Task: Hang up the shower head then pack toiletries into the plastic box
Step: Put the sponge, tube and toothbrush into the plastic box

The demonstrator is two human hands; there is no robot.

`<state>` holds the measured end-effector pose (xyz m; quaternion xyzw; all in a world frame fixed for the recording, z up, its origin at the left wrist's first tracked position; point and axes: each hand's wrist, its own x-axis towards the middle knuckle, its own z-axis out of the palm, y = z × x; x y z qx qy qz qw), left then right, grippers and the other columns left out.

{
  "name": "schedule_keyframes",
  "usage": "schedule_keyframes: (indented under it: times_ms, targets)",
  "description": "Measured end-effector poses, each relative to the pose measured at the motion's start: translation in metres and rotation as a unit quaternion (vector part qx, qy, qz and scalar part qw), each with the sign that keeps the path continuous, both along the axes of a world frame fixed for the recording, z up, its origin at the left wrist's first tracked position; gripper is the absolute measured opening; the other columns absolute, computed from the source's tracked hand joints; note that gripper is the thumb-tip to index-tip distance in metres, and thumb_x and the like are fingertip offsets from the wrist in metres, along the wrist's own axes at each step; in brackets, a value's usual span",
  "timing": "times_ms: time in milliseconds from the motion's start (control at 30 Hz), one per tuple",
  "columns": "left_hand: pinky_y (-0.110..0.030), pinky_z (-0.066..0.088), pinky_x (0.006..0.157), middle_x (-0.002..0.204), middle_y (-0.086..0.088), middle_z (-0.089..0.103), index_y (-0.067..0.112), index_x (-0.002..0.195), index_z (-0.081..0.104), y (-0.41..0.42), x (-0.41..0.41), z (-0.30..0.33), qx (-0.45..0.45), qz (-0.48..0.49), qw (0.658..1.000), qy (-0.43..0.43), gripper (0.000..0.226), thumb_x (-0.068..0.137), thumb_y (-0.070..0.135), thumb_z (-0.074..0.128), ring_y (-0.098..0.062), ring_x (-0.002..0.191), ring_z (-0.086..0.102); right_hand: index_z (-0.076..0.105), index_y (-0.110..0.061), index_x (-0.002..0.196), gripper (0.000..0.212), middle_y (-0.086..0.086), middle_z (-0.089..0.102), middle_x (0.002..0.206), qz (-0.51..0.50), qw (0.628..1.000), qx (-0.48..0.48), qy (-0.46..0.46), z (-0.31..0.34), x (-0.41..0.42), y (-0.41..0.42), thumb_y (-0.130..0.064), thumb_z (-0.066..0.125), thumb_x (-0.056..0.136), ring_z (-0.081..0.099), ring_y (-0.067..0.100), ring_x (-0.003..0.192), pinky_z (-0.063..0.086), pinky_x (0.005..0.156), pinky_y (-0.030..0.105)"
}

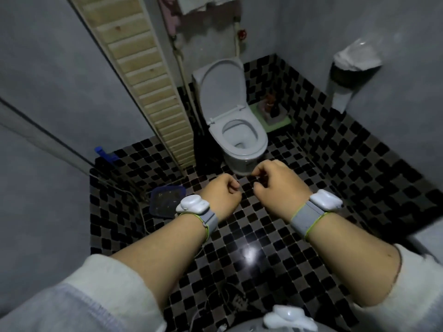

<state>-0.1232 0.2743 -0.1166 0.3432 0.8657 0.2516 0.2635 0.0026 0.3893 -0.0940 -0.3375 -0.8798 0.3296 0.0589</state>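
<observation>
My left hand (221, 196) and my right hand (279, 182) are held out side by side over the black mosaic floor, both curled into loose fists with nothing in them. On the floor just left of my left wrist lies a shallow plastic box with a blue rim (167, 202). A thin pale hose (143, 220) runs across the floor past the box toward the bottom of the view, where it meets a dark shape (236, 300) that is too dim to identify. Right of the toilet, some bottles (272, 105) stand on a green stand.
A white toilet (236, 116) with its lid up stands straight ahead. A slatted wooden panel (148, 75) leans on the left wall, and a blue object (103, 153) sits at its foot. A holder with white paper (352, 65) hangs on the right wall. Towels hang at the top.
</observation>
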Motion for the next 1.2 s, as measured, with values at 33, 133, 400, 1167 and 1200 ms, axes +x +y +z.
schedule_keyframes:
  times_ms: [33, 133, 400, 1167, 1200]
  targets:
    - [-0.024, 0.044, 0.063, 0.082, 0.009, 0.063, 0.025, 0.095, 0.061, 0.01, 0.011, 0.0, 0.0, -0.01, 1.0, -0.001, 0.008, 0.088, 0.025, 0.063, -0.014, 0.075, 0.061, 0.057, -0.031, 0.106, 0.019, -0.008, 0.05, 0.108, -0.012, 1.0, 0.0, -0.002, 0.0, 0.014, 0.006, -0.031, 0.059, 0.087, 0.059, 0.018, 0.093, 0.053, 0.083, 0.04]
    - [-0.025, 0.046, 0.062, 0.079, 0.01, 0.062, 0.024, 0.095, 0.061, 0.043, 0.053, 0.001, 0.003, -0.034, 0.999, 0.0, 0.008, 0.087, 0.024, 0.062, -0.013, 0.072, 0.061, 0.058, -0.031, 0.107, 0.019, -0.006, 0.052, 0.112, -0.042, 0.999, -0.003, -0.004, -0.003, 0.064, 0.028, -0.032, 0.058, 0.088, 0.059, 0.017, 0.091, 0.053, 0.08, 0.037]
    - [-0.026, 0.048, 0.066, 0.086, 0.008, 0.066, 0.026, 0.094, 0.062, 0.132, 0.195, 0.003, -0.014, -0.125, 0.992, 0.002, 0.008, 0.086, 0.027, 0.064, -0.012, 0.078, 0.063, 0.056, -0.034, 0.108, 0.017, -0.009, 0.05, 0.112, -0.143, 0.99, -0.007, -0.017, 0.002, 0.22, 0.08, -0.034, 0.054, 0.091, 0.056, 0.014, 0.089, 0.054, 0.078, 0.037]
    - [-0.034, 0.054, 0.081, 0.112, 0.004, 0.064, 0.025, 0.11, 0.063, 0.254, 0.419, -0.002, -0.03, -0.371, 0.924, 0.085, 0.026, 0.085, 0.031, 0.061, -0.017, 0.098, 0.063, 0.058, -0.036, 0.103, 0.018, -0.012, 0.057, 0.116, -0.342, 0.937, -0.051, 0.052, -0.017, 0.449, 0.132, -0.03, 0.059, 0.085, 0.059, 0.012, 0.101, 0.052, 0.086, 0.035]
    - [-0.034, 0.054, 0.082, 0.114, 0.004, 0.063, 0.026, 0.113, 0.063, 0.26, 0.421, -0.003, -0.033, -0.38, 0.921, 0.084, 0.028, 0.085, 0.032, 0.061, -0.017, 0.1, 0.063, 0.058, -0.035, 0.103, 0.019, -0.012, 0.057, 0.115, -0.351, 0.933, -0.059, 0.051, -0.018, 0.452, 0.135, -0.03, 0.059, 0.085, 0.059, 0.012, 0.101, 0.052, 0.086, 0.034]
